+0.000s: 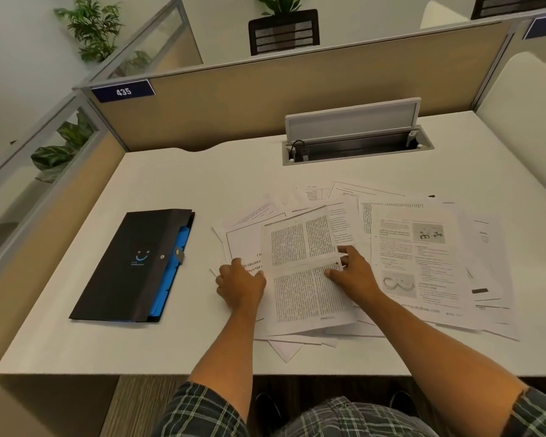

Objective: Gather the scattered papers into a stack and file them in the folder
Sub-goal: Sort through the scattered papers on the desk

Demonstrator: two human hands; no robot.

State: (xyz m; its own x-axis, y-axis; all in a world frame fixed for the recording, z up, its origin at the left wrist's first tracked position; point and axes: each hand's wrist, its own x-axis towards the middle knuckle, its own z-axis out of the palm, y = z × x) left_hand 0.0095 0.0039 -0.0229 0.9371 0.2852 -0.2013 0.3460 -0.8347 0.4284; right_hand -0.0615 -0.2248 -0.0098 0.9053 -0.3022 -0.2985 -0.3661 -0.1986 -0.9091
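From the head camera, a person is leaning over a white desk (183,190) with both bare arms reaching in from 6 o'clock. The scattered papers (420,260) are lying in a loose, overlapping spread over the middle and 3 o'clock side of the desk, not yet squared into a stack. One sheet of dense two-column text (303,247) is sitting on top of the pile at the centre, slightly tilted.

The left hand (240,283) is resting palm down at the 9 o'clock edge of that top sheet, fingers fairly straight and lying on the paper beneath, gripping nothing. The right hand (352,268) is lying on the 3 o'clock side of the same sheet, fingers spread and relaxed, pressing flat against the page rather than pinching it.

The folder (130,266), black with a small smiling mark on its cover, is lying closed and flat toward 9 o'clock, apart from the papers, with blue dividers (178,247) showing along its open side and a snap tab (179,254) at that edge.

At 12 o'clock a grey cable hatch (353,134) is standing open in the desk. A tan partition (265,99) is running behind it, carrying a blue plate reading 435 (123,90). Potted plants (92,26) are showing beyond the partition toward 11 o'clock.
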